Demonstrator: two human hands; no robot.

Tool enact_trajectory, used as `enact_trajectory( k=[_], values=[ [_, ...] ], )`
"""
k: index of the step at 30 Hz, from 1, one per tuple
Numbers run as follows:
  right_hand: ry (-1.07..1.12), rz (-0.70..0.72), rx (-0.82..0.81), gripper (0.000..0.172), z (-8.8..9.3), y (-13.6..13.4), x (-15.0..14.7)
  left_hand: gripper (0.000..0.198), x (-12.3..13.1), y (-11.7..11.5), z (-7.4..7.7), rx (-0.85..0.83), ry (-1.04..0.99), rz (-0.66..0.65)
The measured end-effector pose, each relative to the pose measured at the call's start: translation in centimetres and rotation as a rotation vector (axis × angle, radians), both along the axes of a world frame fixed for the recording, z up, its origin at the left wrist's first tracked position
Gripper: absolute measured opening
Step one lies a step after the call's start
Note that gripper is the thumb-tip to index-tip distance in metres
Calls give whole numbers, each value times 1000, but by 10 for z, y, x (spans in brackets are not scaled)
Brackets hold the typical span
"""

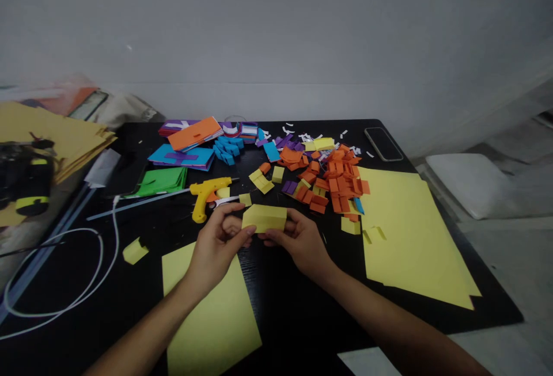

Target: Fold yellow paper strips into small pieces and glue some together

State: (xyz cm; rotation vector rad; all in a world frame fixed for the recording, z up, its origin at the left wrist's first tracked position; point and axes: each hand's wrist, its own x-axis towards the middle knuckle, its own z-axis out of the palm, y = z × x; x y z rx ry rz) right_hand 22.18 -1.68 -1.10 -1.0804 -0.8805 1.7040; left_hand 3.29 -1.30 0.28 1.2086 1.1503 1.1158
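Observation:
Between my two hands I hold a small creased piece of yellow paper point(265, 217) above the black table. My left hand point(221, 232) pinches its left end, thumb in front and fingers behind. At the other end, my right hand point(302, 238) grips it in the same way. Under my left forearm lies a yellow paper sheet point(216, 312). Just beyond my left hand are a yellow glue gun point(207, 194) and scissors point(224, 201), partly hidden. Folded orange paper pieces point(341, 180) are heaped beyond my right hand, with some yellow and purple ones among them.
A stack of yellow sheets point(410, 232) covers the table's right side, near a phone point(383, 144). Folded blue paper point(181, 156), green paper point(162, 181) and orange paper point(196, 133) lie at the back left. A white cable point(101, 249) loops across the left side.

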Motion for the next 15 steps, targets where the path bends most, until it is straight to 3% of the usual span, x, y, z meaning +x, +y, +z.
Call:
enact_trajectory(
  k=[6, 10, 15],
  values=[
    [41, -15, 57, 54, 2, 2, 2, 38, -6, 4, 3, 21, 20, 18],
    [50, -44, 79, 60, 3, 3, 2, 35, -6, 4, 3, 10, 19, -38],
    [-1, -51, 67, 41, 0, 2, 0, 32, -3, -1, -1, -12, 40, -112]
  ],
)
